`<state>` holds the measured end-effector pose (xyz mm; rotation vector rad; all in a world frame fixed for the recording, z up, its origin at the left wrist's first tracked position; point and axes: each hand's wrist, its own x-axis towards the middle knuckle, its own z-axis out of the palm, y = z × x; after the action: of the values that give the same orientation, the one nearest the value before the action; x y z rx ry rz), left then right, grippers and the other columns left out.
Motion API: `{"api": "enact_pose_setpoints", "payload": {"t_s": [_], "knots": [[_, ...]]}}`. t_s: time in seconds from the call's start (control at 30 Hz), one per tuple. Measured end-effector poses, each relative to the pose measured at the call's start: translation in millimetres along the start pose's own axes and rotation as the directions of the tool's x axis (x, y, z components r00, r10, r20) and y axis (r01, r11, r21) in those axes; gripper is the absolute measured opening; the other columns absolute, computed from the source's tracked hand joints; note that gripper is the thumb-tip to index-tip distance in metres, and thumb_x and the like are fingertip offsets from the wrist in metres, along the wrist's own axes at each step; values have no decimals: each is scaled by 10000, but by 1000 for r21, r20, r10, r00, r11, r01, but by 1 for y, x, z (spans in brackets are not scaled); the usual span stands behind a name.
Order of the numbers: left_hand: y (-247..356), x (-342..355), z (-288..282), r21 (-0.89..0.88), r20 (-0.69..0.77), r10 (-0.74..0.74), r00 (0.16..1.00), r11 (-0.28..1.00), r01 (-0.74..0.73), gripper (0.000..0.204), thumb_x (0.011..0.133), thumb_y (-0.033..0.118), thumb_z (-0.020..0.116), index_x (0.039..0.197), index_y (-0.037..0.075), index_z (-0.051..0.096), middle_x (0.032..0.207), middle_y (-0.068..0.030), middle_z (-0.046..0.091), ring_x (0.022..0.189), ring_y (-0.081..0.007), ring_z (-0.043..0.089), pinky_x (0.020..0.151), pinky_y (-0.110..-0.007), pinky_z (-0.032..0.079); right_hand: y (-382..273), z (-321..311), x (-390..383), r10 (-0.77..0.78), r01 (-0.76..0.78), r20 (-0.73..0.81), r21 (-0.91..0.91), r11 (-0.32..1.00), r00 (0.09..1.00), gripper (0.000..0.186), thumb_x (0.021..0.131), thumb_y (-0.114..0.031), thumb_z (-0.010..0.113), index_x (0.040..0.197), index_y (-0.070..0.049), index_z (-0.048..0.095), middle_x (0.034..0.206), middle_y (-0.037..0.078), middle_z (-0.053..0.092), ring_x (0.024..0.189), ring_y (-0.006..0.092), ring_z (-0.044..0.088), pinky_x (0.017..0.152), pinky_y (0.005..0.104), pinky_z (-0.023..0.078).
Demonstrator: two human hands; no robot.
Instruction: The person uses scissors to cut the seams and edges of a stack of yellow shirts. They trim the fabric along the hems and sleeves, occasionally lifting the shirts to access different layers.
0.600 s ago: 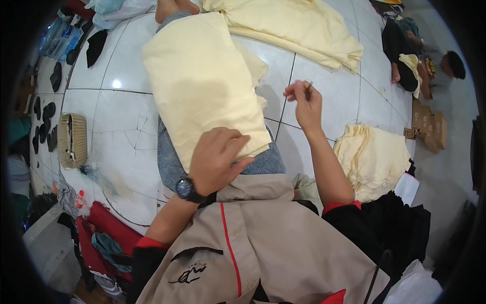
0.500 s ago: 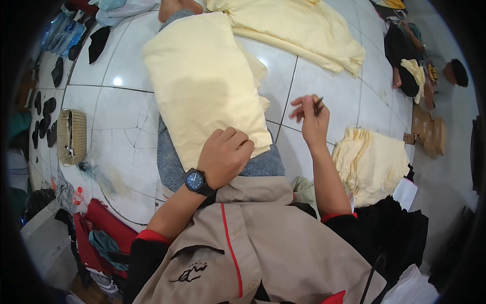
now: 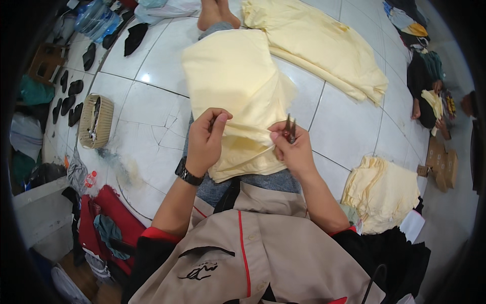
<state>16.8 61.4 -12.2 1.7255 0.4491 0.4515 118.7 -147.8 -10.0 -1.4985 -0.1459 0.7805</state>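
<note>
A pale yellow folded cloth (image 3: pixel 230 66) lies over my denim-clad legs. My left hand (image 3: pixel 205 139) is closed in a pinch over the cloth's middle; what its fingertips hold is too small to make out. My right hand (image 3: pixel 294 149), a little to the right, grips small thread snips (image 3: pixel 288 129), blades upward, with its thumb and finger also on a creased, lifted fold of the cloth. Beyond my bare feet (image 3: pixel 217 15) and to the right, a second yellow cloth (image 3: pixel 319 45) lies spread on the tiles.
A yellow cloth stack (image 3: pixel 379 195) is at right, near cardboard boxes (image 3: pixel 440 164). Another person (image 3: pixel 425 96) sits at the far right. A woven basket (image 3: pixel 95 121), black sandals (image 3: pixel 76 87), water jugs (image 3: pixel 96 23) and red fabric (image 3: pixel 111 225) are at left.
My left hand has moved up from the cloth's lower edge and pinches. My right hand has come left from the bare tiles onto the cloth, lifting a fold. The whole view has shifted.
</note>
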Motion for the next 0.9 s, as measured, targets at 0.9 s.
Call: {"api": "enact_pose_setpoints", "payload": {"t_s": [0.9], "knots": [[-10, -27, 17, 435, 136, 374, 917, 809, -395, 213, 829, 39, 804, 1028, 31, 728, 1036, -129, 740, 965, -341, 699, 851, -421, 559, -5, 20, -10, -326, 334, 96, -435, 836, 941, 472, 905, -47, 788, 1340, -27, 605, 1047, 153, 744, 929, 207, 748, 717, 309, 589]]}}
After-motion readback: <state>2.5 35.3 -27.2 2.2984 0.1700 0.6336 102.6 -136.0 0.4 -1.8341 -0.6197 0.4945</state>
